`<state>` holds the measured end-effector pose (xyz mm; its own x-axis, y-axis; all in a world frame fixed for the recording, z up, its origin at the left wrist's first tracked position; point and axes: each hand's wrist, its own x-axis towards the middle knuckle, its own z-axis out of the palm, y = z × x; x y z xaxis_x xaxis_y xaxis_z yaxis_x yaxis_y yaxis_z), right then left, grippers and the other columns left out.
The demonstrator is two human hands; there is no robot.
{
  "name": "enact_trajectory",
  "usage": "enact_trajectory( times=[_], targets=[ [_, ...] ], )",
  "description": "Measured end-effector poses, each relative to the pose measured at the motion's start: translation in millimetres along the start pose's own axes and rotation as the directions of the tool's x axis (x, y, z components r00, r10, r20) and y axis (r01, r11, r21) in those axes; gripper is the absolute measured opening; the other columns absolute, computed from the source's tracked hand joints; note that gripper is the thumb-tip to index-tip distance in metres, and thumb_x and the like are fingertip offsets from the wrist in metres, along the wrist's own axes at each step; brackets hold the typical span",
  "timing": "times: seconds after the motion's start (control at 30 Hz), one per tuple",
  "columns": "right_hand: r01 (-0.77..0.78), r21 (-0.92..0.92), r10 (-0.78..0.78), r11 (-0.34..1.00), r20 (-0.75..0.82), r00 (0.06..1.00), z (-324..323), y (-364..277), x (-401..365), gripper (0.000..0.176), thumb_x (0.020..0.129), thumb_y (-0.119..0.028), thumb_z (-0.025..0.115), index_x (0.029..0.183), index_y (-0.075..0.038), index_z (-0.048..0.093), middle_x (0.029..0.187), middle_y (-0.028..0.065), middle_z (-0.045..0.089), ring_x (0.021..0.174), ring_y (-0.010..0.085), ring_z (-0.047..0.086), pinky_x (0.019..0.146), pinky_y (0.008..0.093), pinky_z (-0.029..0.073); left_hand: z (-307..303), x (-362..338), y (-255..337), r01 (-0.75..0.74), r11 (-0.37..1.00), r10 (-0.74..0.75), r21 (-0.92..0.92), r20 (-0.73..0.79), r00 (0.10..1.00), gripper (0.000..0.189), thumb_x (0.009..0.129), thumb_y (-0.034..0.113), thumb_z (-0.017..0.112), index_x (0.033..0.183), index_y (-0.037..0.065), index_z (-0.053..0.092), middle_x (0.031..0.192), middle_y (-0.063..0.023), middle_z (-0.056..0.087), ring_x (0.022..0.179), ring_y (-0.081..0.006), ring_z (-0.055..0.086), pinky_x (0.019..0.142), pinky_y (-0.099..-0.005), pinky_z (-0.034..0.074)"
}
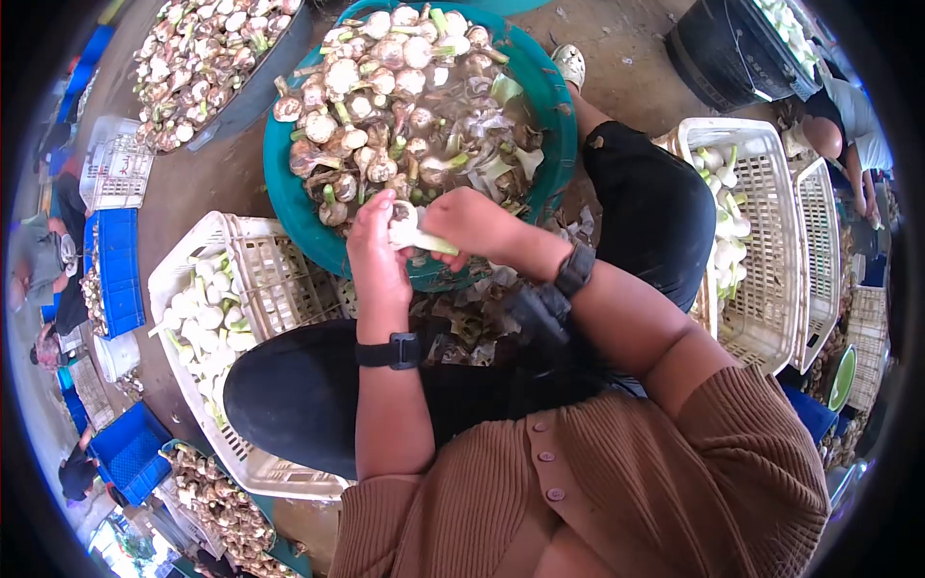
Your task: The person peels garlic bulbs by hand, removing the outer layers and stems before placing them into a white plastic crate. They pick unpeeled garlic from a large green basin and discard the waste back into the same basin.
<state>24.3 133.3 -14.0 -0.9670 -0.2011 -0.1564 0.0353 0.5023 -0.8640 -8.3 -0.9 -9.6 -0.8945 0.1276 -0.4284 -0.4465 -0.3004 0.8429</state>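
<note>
A garlic bulb with a pale green stem is between my two hands, over the near rim of the teal tub. My left hand grips the bulb's left side, its thumb and fingers pointing up. My right hand is closed at the stem side, knuckles up, hiding part of the bulb. The tub holds many soil-stained garlic bulbs in murky water. Loose wet skins float at its right side. More peelings lie on the ground between my legs.
White crates stand on both sides: a left crate and a right crate, each with whitish garlic. A black bucket stands at the upper right, a basin of garlic at the upper left. Another person bends at the far right.
</note>
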Motion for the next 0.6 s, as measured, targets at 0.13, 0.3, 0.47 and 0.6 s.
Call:
enact_trajectory(
  times=[0.13, 0.3, 0.47, 0.6],
  targets=[
    [-0.329, 0.845, 0.354, 0.421, 0.181, 0.918, -6, 0, -8, 0.028, 0.087, -0.019, 0.049, 0.078, 0.005, 0.06, 0.066, 0.0119, 0.058, 0.064, 0.0127, 0.057, 0.05, 0.0285, 0.047, -3, 0, 12, 0.03, 0.999, -0.024, -0.035, 0.163, 0.986, 0.037, 0.087, 0.022, 0.048, 0.118, 0.001, 0.05, 0.095, -0.0057, 0.059, 0.076, -0.0122, 0.057, 0.063, -0.0217, 0.044],
    [-0.181, 0.438, 0.299, 0.881, -0.217, 0.929, -16, 21, -9, 0.025, 0.084, -0.02, 0.054, 0.076, 0.003, 0.063, 0.066, 0.0072, 0.06, 0.056, 0.0142, 0.057, 0.047, 0.0279, 0.044, -2, -20, 6, -0.215, 0.847, 0.007, 0.486, 0.394, 0.919, 0.042, 0.076, 0.003, 0.062, 0.117, -0.003, 0.051, 0.108, -0.0072, 0.059, 0.091, -0.015, 0.057, 0.083, -0.0279, 0.044],
    [-0.325, 0.916, 0.461, 0.236, 0.189, 0.867, -30, 10, -15, 0.024, 0.088, -0.02, 0.052, 0.102, 0.0, 0.056, 0.082, 0.0058, 0.061, 0.063, 0.0117, 0.056, 0.051, 0.0249, 0.047, 0, -20, -6, -0.756, 0.235, 0.405, 0.61, 0.646, 0.647, 0.038, 0.075, -0.003, 0.057, 0.112, 0.003, 0.056, 0.115, -0.0145, 0.056, 0.108, -0.0304, 0.053, 0.09, -0.0328, 0.042],
    [0.032, 0.991, 0.033, 0.128, -0.036, 0.999, -17, 5, -28, 0.028, 0.089, -0.019, 0.049, 0.11, 0.0, 0.048, 0.1, 0.0097, 0.057, 0.089, 0.0189, 0.057, 0.08, 0.0359, 0.047, 4, -8, -14, -0.228, 0.97, 0.225, -0.08, -0.037, 0.974, 0.024, 0.087, 0.007, 0.053, 0.109, -0.002, 0.052, 0.115, -0.0132, 0.055, 0.1, -0.02, 0.057, 0.087, -0.0315, 0.046]
  ],
)
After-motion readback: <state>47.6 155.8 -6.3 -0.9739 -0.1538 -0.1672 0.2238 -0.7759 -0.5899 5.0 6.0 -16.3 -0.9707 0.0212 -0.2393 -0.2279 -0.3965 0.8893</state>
